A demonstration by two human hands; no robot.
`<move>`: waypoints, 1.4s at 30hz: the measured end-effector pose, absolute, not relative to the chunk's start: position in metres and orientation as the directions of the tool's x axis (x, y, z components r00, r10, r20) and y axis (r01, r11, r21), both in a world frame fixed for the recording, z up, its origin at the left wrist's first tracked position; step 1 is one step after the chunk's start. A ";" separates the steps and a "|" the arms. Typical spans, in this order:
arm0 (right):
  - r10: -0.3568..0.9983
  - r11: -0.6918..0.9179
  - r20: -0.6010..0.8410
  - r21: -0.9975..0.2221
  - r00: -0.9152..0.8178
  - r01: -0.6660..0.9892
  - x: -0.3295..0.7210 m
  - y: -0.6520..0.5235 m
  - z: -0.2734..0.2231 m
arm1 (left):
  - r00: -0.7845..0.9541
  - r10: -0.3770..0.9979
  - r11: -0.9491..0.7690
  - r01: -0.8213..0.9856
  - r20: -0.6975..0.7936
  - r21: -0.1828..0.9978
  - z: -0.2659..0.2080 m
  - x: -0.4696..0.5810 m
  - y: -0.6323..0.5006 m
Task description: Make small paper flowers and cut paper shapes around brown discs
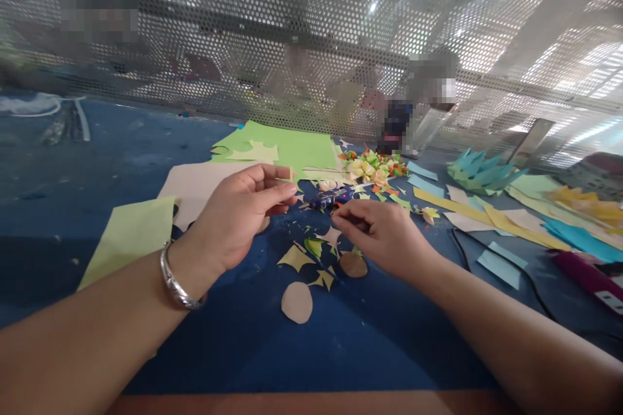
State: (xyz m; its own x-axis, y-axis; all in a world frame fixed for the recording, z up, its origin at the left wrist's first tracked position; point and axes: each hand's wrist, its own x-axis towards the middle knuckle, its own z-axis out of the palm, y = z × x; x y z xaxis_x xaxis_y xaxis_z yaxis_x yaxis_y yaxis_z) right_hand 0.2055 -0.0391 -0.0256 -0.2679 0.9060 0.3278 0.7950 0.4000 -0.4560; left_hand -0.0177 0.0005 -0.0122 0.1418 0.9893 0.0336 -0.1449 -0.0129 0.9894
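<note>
My left hand point(243, 204), with a silver bracelet at the wrist, pinches a small pale yellow piece of paper point(291, 174) between thumb and forefinger. To its right, my right hand point(379, 227) is closed, thumb against forefinger; whatever may be between those fingertips is too small to make out. A dark blue object point(331, 198) lies just beyond the two hands, its kind unclear. Below them are star-shaped paper scraps point(295, 259), a round pale paper disc point(296, 303) and a brown disc point(354, 264).
Green paper sheets point(296, 142) and a pale sheet point(195, 185) lie behind my left hand. Small paper flowers point(370, 167) are heaped at the back. Paper strips point(467, 209), a black cable point(530, 292) and a magenta power strip point(584, 279) are rightward. A perforated metal screen point(302, 65) borders the table.
</note>
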 end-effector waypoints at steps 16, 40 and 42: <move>0.954 0.294 0.178 -0.417 -0.240 0.860 0.208 -0.030 -0.033 | 0.177 0.984 -0.006 -0.150 0.033 0.989 -0.008 -0.015 -0.006; 0.706 0.706 0.423 -0.368 -0.567 0.605 0.190 -0.062 -0.022 | 0.137 0.986 -0.078 -0.151 0.099 0.985 -0.012 -0.014 -0.004; 0.678 0.733 0.334 -0.377 -0.654 0.567 0.185 -0.068 -0.023 | 0.132 0.987 -0.074 -0.142 0.093 0.987 -0.011 -0.014 -0.004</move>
